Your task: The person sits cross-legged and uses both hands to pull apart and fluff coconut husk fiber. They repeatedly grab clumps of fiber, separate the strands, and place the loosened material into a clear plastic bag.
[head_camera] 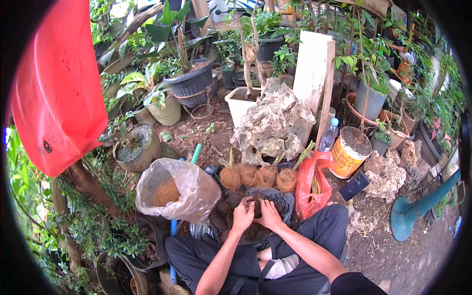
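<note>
My left hand [243, 214] and my right hand [269, 214] are close together over a black plastic bag [288, 202] with dark, fibrous soil [230, 212] in it. Their curled fingers press from both sides on a clump of dark soil [257, 208], mostly hidden by the fingers. Just beyond, several balls wrapped in brown fibre [265, 176] sit in a row, with green cuttings [304, 155] sticking up from some. To the left stands an open clear plastic bag [201, 188] holding loose brown fibre [166, 192]. A red plastic bag [306, 199] stands at the right.
A large pitted rock [273, 121] rises behind the fibre balls. At the right are a water bottle [329, 135], an orange-labelled bucket [348, 153], a dark phone [354, 186] and a green pipe-like stand [405, 217]. A red cloth bag [61, 96] hangs at left. Potted plants [191, 83] surround me.
</note>
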### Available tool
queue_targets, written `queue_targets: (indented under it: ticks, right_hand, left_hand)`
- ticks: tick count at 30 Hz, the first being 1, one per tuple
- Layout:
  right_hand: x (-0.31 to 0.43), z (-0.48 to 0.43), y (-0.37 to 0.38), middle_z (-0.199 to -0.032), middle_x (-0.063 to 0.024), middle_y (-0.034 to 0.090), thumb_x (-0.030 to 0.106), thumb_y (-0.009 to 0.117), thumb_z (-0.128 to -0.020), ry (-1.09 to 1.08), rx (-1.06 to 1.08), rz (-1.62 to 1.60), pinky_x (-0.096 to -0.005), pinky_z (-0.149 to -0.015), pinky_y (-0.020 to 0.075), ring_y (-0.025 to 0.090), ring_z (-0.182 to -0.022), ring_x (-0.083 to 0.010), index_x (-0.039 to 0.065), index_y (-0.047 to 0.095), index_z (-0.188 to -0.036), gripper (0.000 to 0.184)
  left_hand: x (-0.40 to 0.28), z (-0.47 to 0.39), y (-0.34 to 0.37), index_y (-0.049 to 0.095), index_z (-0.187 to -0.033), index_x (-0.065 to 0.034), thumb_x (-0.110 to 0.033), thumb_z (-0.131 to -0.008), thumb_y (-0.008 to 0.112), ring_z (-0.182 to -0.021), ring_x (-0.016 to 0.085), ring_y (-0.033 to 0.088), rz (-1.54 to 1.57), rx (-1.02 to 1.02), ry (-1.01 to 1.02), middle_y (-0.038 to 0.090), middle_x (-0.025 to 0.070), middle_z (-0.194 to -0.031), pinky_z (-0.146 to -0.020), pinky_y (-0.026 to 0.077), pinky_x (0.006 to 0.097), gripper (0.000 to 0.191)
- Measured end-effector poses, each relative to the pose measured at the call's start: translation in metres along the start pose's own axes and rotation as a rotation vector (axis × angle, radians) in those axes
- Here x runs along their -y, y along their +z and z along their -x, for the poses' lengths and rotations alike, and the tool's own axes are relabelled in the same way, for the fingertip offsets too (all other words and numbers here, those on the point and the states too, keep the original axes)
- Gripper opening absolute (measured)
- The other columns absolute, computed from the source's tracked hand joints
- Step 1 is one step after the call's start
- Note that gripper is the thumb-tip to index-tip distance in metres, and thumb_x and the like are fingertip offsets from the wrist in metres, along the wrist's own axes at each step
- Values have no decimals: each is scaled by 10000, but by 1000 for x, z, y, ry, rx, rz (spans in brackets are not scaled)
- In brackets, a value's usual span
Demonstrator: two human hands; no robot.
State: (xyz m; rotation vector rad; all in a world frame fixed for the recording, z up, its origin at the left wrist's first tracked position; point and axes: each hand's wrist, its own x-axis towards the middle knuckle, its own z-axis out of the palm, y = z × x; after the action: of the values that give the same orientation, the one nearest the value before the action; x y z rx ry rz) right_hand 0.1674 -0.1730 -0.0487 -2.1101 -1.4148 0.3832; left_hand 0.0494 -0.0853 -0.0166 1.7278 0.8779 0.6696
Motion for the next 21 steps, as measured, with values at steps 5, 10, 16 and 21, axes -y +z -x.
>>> queue_targets:
  ticks: [5, 10, 16, 21]
  right_hand:
    - [-8, -4, -1, -1278, -251, 526, 250, 907, -666, 61, -54, -181, -507, -1001, 497, 547, -1169, -469, 1, 473, -1379, 871]
    - [-11, -8, -6, -1238, -229, 560, 244, 910, -664, 74, -92, -328, -448, -1018, 497, 578, -1202, -399, 2, 538, -1336, 805]
    - [3, -22, -22, -1207, -219, 648, 375, 882, -761, 212, -168, -583, -394, -992, 503, 632, -1170, -328, -42, 600, -1286, 728]
    - [14, -20, -23, -1265, -200, 677, 350, 702, -966, 198, 23, -890, -365, -1007, 497, 650, -1170, -266, -75, 588, -1320, 565]
  left_hand:
    - [-3, 12, 4, 559, -1334, 39, -83, -1016, 553, -1124, 270, 696, 150, -16, -3, 705, 230, -1207, -960, 544, 350, 340]
    - [-7, 11, -1, 589, -1293, 17, -106, -985, 610, -1132, 319, 682, -18, -211, 147, 705, 195, -1205, -973, 523, 387, 333]
    - [-10, 14, 1, 603, -1292, 11, -200, -972, 665, -1240, 350, 600, -83, -315, 212, 642, 202, -1303, -1045, 465, 441, 388]
    - [-18, 17, 14, 600, -1306, 21, -244, -1013, 634, -1154, 268, 640, 210, -234, 81, 681, 193, -1223, -1010, 483, 377, 396]
